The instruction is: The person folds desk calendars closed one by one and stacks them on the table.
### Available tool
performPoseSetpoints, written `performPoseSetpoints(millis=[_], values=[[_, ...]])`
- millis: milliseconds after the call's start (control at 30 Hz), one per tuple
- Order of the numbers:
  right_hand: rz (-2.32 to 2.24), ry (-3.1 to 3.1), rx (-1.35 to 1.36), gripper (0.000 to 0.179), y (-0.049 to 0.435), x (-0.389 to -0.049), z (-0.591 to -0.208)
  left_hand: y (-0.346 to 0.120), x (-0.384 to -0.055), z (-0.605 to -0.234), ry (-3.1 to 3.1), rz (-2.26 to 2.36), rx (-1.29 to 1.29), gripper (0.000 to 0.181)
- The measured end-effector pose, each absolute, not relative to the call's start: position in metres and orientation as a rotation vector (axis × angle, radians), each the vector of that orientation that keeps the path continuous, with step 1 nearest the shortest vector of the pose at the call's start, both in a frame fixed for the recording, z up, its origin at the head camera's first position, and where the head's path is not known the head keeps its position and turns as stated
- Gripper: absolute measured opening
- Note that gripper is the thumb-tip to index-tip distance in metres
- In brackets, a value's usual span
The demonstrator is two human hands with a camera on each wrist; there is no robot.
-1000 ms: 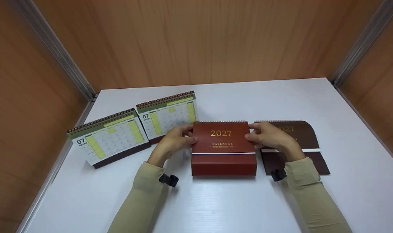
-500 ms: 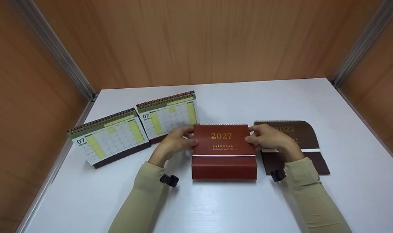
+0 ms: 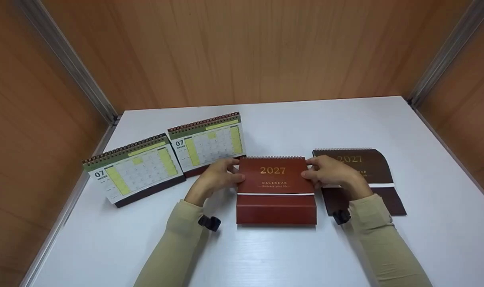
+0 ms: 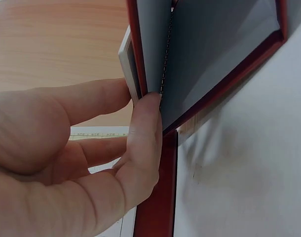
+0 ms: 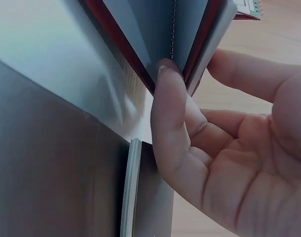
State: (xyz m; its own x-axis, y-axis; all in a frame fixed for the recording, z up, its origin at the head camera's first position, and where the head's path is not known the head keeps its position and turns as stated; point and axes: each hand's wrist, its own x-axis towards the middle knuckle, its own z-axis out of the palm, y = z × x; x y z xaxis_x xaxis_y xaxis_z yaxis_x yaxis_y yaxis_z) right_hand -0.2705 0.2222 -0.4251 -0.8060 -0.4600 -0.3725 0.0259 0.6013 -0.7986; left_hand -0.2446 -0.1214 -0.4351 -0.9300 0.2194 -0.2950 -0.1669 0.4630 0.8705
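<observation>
A red spiral-bound desk calendar (image 3: 276, 179), its cover reading 2027 in gold, stands at the middle of the white table. My left hand (image 3: 215, 178) pinches its left edge near the spiral, thumb on the front cover. At the opposite edge my right hand (image 3: 333, 174) pinches it in the same way. Both wrist views show a fingertip (image 4: 148, 106) inside the folded stand, whose two boards are spread apart. A dark brown calendar (image 3: 379, 165), also marked 2027, stands just right of the red one and is partly hidden by my right hand.
Two desk calendars turned to page 07 stand angled at the left: one nearer (image 3: 140, 169), one farther back (image 3: 210, 143) close to my left hand. Wood panels (image 3: 242, 52) enclose the table (image 3: 273, 255) at back and sides.
The red calendar has slid a little toward me, and both hands have come along with it. The other calendars have stayed where they were.
</observation>
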Motion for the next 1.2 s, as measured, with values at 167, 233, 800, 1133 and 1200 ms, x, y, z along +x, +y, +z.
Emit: performPoseSetpoints(millis=[167,233,800,1133,1200], values=[[-1.124,2.281,-0.336,0.068,0.2213,-0.2708,-0.4282,-0.121,-0.2461,-0.4369,2.331,1.43,0.035,0.063],[-1.101,2.298,-0.343,0.068,0.2211,-0.2709,-0.4293,-0.1214,-0.2467,-0.4378,2.334,1.411,0.029,0.063],[-0.989,2.355,-0.349,0.07,0.2196,-0.2705,-0.429,-0.1207,-0.2469,-0.4422,2.299,1.437,0.019,0.063],[-0.967,2.391,-0.352,0.068,0.2165,-0.2692,-0.4294,-0.1195,-0.2478,-0.4448,2.307,1.424,-0.002,0.062],[-0.963,2.396,-0.348,0.067,0.216,-0.2689,-0.4294,-0.1189,-0.248,-0.445,2.298,1.435,-0.008,0.062]])
